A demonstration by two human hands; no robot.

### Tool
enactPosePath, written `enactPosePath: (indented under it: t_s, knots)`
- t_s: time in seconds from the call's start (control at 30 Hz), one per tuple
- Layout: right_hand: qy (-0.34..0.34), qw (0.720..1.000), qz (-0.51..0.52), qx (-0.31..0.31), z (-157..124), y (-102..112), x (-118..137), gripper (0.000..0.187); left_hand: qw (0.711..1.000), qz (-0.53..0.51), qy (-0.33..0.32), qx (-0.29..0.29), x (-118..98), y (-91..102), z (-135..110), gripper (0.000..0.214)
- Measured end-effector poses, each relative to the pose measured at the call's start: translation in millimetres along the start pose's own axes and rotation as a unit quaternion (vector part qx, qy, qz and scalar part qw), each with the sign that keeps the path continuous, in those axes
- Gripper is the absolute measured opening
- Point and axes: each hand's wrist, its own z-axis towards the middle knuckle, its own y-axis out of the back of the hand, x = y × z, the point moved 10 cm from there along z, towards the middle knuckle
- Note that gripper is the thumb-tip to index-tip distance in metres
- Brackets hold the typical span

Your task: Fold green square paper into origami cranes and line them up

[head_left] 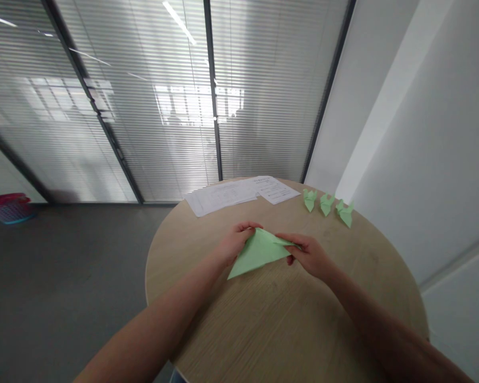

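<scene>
Tabletop [271,324]: round and wood-grained; it carries the work at two stages; three pieces look done, a fourth looks part-way through its folding.
Printed sheets [223,198]: white and overlapping, at the tabletop's far edge; the print is too small to read.
Green paper [257,252]: around the middle of the tabletop, between both grips; the large triangular fold looks made; the small points seen on the done pieces are absent, so finer folding seems left; pale and flat-faced, one sharp corner aimed toward the tabletop's near left side, a narrow flap at its right end; whether it touches the wood I cannot tell.
Left grip [235,242]: closed over the upper left edge of the green paper.
Right grip [308,255]: narrow, the paper's right end pinched between fingers above and below.
Folded pieces [326,204]: three in a row by the tabletop's far right edge, apart from one another; pale green, forked at the far end, tapered at the near end.
</scene>
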Motion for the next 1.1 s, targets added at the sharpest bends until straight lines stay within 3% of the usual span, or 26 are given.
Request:
enactPosePath:
  t_s: [0.2, 0.43, 0.6, 0.8, 1.1]
  knots:
    - [0.096, 0.993, -0.061, 0.018, -4.6, 0.4, 25.4, 0.041, 0.999, 0.036, -0.035, 0.011, -8.9, 0.2, -1.2, 0.028]
    - [0.077, 0.996, -0.025, 0.031, -4.9, -1.7, 17.3, 0.043, 0.997, 0.038, -0.059, -0.011, -12.1, 5.6, 1.0, 0.018]
    - [0.108, 0.992, -0.063, 0.031, -6.2, 0.9, 24.5, 0.042, 0.999, 0.012, -0.049, -0.012, -8.8, 4.9, -0.1, 0.018]
    - [0.157, 0.973, -0.167, 0.013, -8.5, 2.8, 43.6, 0.042, 0.999, -0.026, -0.019, 0.006, -4.5, 1.2, -1.7, 0.046]
    - [0.181, 0.952, -0.243, 0.051, -13.3, -7.4, 53.1, 0.038, 0.998, -0.04, 0.024, 0.03, 4.7, -5.1, -2.5, 0.035]
